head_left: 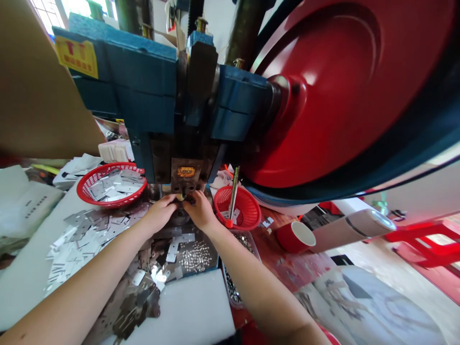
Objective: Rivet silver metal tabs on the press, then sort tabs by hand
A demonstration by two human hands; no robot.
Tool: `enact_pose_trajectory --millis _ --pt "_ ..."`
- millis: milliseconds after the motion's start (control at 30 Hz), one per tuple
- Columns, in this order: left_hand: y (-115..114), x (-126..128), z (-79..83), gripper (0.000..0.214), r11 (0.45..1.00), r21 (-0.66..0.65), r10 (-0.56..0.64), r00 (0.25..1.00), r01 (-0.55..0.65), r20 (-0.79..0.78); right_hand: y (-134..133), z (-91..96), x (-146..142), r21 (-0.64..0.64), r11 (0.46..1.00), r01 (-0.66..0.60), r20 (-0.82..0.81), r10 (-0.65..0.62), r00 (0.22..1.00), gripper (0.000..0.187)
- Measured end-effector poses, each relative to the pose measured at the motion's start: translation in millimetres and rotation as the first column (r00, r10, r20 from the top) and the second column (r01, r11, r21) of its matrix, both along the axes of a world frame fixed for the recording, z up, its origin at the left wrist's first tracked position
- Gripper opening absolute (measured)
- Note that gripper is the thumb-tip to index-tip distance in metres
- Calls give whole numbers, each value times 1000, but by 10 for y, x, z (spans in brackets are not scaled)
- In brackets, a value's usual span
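Both hands are at the die of a blue bench press [151, 96], under its ram [187, 175]. My left hand [160, 212] is closed in a pinch at the left of the punch, its thumb and fingertips close to the punch tip. From the other side my right hand [200, 209] pinches close to the same spot. What lies between the fingers is too small and too hidden to make out. Just below the hands, flat metal plates [173, 250] and a heap of small shiny metal pieces [196, 256] lie on the press bed.
Metal plates fill a red basket [111, 184] and spread in a pile [84, 239] at left. A second red basket [237, 206] holds a metal-handled tool [233, 194]. A clear bin [233, 287] of small parts, a red cup [295, 236] and a big red flywheel [345, 86] are on the right.
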State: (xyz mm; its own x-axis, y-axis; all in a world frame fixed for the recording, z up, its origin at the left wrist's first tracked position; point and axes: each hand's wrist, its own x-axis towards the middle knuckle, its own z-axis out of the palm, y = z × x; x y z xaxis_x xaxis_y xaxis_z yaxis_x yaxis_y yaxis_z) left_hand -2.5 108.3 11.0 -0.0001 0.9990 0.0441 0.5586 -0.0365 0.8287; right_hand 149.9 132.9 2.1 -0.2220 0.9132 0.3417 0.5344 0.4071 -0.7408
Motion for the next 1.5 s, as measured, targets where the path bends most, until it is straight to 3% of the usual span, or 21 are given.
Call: enact_pose_trajectory --millis 200,300,433,567,667,833,1000,1367,1500 --pt "0 -12 13 40 1000 -19 -21 1000 21 21 23 28 4 14 999 -30 24 29 999 17" --pt "13 7 9 37 1000 7 -7 1000 7 3 -45 90 86 68 996 52 62 -56 997 13" --pt "-26 -37 46 37 995 94 36 999 -33 -33 -281 109 283 197 980 24 316 -87 945 17" --pt "-272 -193 128 38 979 193 81 993 -63 -89 -512 24 437 224 973 -54 550 -80 831 16" --pt "-568 -295 156 28 970 239 20 971 39 -237 -584 -12 476 219 970 -101 620 -59 782 16" --pt "-969 -313 60 25 963 112 -173 878 247 -446 -590 -5 489 177 977 -122 620 -15 784 15" --pt "-1093 -291 9 24 935 8 -296 797 354 -526 -568 -6 476 171 981 -96 593 -25 805 16" --pt "-1079 -331 -45 17 913 5 -310 702 409 -641 -536 13 491 188 982 -28 550 -81 831 18" --pt "-1068 -317 -63 18 906 49 -286 696 420 -658 -569 9 517 200 976 -84 600 -54 798 15"
